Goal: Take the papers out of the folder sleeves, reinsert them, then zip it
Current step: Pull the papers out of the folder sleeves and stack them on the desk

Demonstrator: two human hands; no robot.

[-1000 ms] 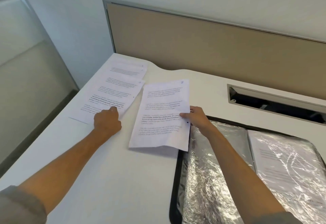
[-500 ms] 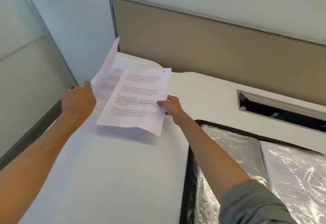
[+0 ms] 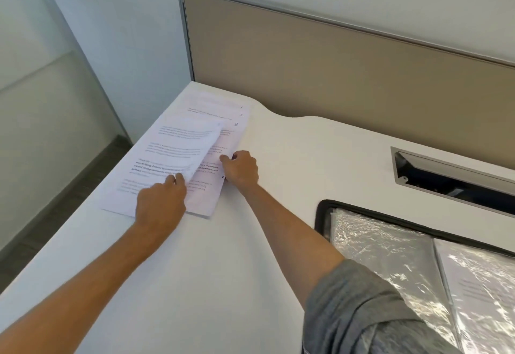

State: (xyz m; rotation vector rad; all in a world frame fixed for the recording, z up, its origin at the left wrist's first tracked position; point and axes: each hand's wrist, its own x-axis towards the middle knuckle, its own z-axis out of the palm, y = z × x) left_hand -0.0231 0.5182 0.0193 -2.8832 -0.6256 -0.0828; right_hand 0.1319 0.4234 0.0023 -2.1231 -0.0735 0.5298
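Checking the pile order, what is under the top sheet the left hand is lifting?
Under the top sheet, raised at its right edge by the left hand, lies another printed page, held by the right hand. More numbered pages show behind; their text is mostly covered.

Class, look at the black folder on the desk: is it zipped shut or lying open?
Open. The folder lies spread, its shiny plastic sleeves exposed, one with a printed sheet inside.

Bright, even, diffuse light; source not visible. White surface nearly overexposed. Shadows soft and faint, one thin under the papers. Strong specular glare on the crinkled plastic sleeves. Printed text blurred, mostly unreadable. Wide-angle bowing along the partition top edge; frame edges slightly soft.
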